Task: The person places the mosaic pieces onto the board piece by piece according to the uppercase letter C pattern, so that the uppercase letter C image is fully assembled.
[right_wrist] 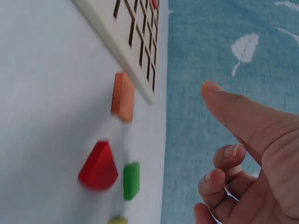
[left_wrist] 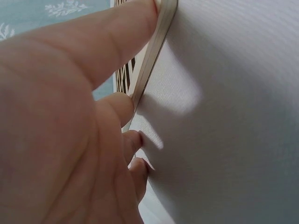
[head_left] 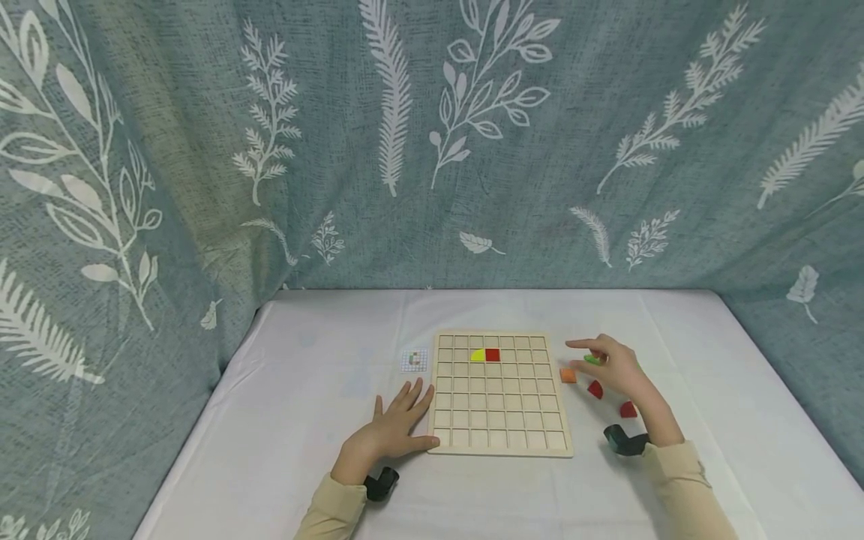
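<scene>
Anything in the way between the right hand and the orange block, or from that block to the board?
Nothing visible: the right hand is near the orange block, which lies right beside the board.

Your left arm [head_left: 329, 511] extends from the 7 o'clock side, with a pale sleeve down to the left wrist [head_left: 352, 461]. Your left hand [head_left: 393, 432] lies back side up, its fingers [head_left: 419, 400] spread toward 12 to 2 o'clock and its thumb [head_left: 422, 443] toward 3. Your right arm [head_left: 688, 487] slants from 5 o'clock toward 11. Your right hand [head_left: 614, 363] points its index finger [head_left: 582, 343] to 9 o'clock, tip apart from the thumb's (other fingertips [right_wrist: 215, 183] look bent in the right wrist view).
</scene>
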A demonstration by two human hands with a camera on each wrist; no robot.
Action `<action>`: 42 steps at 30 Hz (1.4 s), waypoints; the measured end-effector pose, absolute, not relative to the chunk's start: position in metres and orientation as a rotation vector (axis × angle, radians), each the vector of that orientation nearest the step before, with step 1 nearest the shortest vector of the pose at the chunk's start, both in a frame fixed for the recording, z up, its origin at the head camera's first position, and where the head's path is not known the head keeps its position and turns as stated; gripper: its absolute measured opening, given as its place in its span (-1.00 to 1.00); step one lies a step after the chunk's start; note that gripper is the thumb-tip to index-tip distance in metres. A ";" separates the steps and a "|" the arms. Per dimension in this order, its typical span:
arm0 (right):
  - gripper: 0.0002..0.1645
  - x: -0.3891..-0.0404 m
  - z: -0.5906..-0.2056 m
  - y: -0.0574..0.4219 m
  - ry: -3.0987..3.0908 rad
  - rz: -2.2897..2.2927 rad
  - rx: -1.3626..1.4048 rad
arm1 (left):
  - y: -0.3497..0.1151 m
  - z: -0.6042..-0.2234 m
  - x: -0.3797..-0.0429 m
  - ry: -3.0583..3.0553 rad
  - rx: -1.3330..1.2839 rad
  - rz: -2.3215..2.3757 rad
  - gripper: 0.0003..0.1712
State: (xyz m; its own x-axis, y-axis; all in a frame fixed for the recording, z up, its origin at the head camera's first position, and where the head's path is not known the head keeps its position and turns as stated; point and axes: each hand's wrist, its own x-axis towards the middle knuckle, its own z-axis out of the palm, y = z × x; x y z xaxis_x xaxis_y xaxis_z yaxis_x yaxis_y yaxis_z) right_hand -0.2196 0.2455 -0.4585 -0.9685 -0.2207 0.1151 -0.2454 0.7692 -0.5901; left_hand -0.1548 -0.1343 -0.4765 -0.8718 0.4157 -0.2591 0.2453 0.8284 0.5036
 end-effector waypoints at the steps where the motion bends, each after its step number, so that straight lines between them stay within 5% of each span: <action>1: -0.55 -0.219 -0.459 0.248 -2.923 0.975 0.374 | -0.134 -0.477 -0.155 2.648 0.495 0.663 -0.02; 42: -0.55 -0.208 -0.487 0.317 -3.105 1.039 0.024 | -0.138 -0.480 -0.159 2.645 0.529 0.644 -0.06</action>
